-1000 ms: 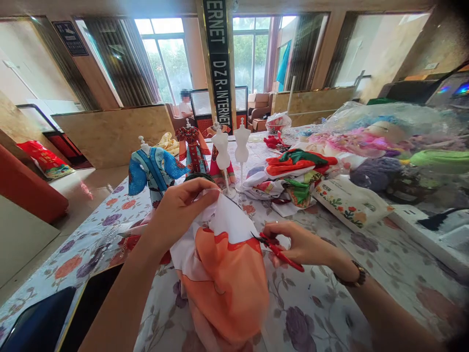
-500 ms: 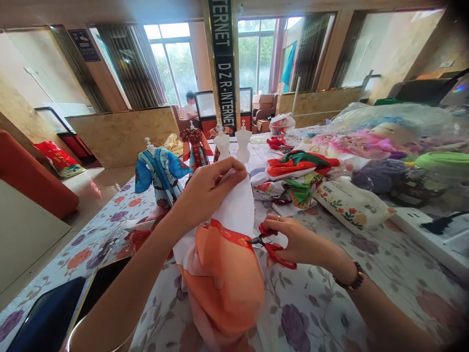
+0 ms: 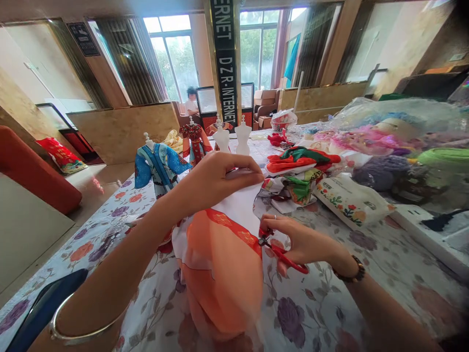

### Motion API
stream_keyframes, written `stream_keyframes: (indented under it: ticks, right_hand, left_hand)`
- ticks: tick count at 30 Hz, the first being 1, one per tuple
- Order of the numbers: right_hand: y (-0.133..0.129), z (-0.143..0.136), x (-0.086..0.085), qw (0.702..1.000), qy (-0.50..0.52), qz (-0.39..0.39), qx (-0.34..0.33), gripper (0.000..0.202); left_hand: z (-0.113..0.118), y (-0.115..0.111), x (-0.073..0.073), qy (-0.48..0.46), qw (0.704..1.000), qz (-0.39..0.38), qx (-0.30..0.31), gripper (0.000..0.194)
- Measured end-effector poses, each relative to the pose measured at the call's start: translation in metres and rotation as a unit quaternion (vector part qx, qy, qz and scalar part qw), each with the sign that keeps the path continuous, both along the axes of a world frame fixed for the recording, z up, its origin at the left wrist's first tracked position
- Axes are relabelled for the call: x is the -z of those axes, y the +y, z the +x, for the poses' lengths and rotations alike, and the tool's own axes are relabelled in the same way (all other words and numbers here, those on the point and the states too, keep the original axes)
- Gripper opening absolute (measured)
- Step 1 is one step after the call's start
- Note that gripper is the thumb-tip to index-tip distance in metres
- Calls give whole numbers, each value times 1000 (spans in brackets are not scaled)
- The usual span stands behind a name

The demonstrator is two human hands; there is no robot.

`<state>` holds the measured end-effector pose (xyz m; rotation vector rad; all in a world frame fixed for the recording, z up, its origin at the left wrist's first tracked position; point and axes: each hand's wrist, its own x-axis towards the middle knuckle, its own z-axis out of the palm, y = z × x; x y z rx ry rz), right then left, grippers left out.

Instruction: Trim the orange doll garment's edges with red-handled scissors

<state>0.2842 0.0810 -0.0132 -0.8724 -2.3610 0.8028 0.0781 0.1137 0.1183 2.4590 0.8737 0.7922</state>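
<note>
My left hand [image 3: 234, 173] pinches the upper white edge of a printed fabric piece [image 3: 227, 269], which hangs down in front of me. The fabric is white at the top, then has a red patterned band, with sheer orange below that reaches the table. My right hand [image 3: 296, 239] is closed around the red-handled scissors [image 3: 282, 256]. Their short dark blades meet the fabric's right edge at the end of the red band. How far the blades are parted is hard to see.
Small mannequins stand behind, one in a blue robe [image 3: 159, 164], one in a red dress [image 3: 196, 139], and a bare white one [image 3: 243, 137]. Folded fabrics [image 3: 302, 164], a tissue pack [image 3: 353, 200] and bagged yarn-like material [image 3: 381, 139] lie right. A dark phone [image 3: 51, 303] lies front left.
My left hand has moved right with the fabric's top edge. The scissors have shifted slightly right and down along the edge, and their blades show less.
</note>
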Motion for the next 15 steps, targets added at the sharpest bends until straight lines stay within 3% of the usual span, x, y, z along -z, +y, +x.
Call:
stream_keyframes:
  ticks: [4,12,15]
  right_hand:
    - [-2,0,-5,999,24,-45,-11,43]
    - [-13,1,-12,987,55,-148,-17,34]
    - [-18,2,-9,982,75,-173,-12,44]
  left_hand:
    - [-1,6,7,33,999,0,1,23]
    - [-1,21,24,96,993,44,-54,23]
    - [1,30,35,123,990,54,-47,20]
